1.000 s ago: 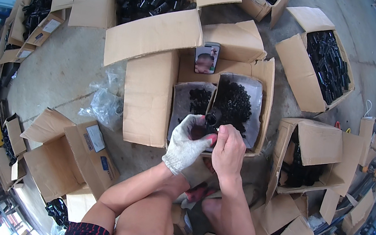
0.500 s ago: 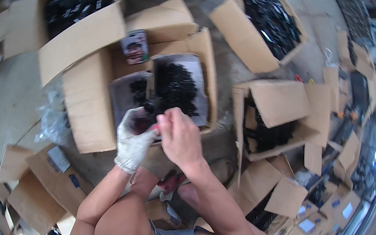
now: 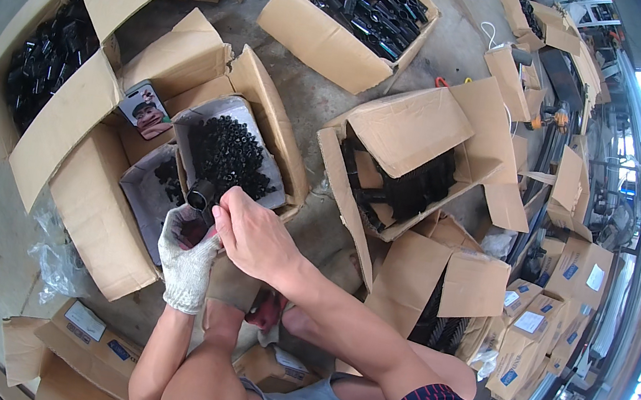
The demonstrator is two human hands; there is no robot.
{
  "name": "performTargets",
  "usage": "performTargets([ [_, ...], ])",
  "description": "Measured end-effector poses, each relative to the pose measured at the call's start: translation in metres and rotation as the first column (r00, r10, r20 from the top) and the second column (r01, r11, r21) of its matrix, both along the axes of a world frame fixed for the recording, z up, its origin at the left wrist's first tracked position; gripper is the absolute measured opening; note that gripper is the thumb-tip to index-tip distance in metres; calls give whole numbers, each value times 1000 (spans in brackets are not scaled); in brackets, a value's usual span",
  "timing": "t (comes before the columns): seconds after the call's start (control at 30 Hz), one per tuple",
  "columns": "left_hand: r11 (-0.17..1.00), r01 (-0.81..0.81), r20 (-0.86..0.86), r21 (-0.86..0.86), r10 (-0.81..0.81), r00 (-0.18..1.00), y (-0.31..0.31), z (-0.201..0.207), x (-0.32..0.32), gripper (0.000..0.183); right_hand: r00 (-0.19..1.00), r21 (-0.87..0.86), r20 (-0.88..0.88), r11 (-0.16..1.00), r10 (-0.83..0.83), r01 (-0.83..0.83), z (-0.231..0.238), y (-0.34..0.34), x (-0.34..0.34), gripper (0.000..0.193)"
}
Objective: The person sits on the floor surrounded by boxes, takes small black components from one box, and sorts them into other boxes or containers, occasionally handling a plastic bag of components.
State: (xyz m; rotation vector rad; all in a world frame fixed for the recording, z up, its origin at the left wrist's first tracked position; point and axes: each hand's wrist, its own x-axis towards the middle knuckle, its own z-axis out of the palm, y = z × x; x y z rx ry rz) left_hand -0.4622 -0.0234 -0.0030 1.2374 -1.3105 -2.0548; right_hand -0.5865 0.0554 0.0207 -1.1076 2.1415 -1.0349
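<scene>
My left hand [image 3: 185,272], in a white knit glove with dark red on the palm side, is wrapped around a black tubular plastic part [image 3: 202,196]. The part's round, hollow end points up past the fingers. My bare right hand [image 3: 259,239] is closed right beside it, thumb and fingers pressed together; what they pinch is hidden. Just beyond both hands, small black pieces [image 3: 228,155] are heaped in a grey-white tray [image 3: 275,192]. A second tray [image 3: 142,200], to its left, holds fewer of them. Both trays rest in an open cardboard box [image 3: 87,199].
A phone [image 3: 146,110] with a lit screen leans inside that box. Around it stand open cartons of black parts: one at left [image 3: 68,111], one at the back [image 3: 322,39], one at right [image 3: 416,135]. Clear plastic wrap [image 3: 60,262] lies on the floor; closed cartons [image 3: 526,336] are stacked at right.
The view has shifted, so the boxes appear farther left. The black part's hollow end now shows clearly above my left hand. Both hands stay close together at it.
</scene>
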Motion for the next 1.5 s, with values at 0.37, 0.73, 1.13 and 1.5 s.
performTargets([
  [0.37,999,28,-102,-35,-31,994,12,-16,4,54,987,215,-142,971,-76,105,21,6,-5,39],
  [0.73,968,218,-110,-127,-232,966,16,24,3,47,972,281,-68,931,-223,233,65,22,-7,59],
  [1.13,911,-385,41,-149,395,918,-102,30,272,46,460,129,-366,446,-809,886,-52,181,-121,26],
  [1.5,608,-620,604,-495,754,256,-57,69,425,38,581,512,-687,277,-435,813,-47,174,-136,47],
])
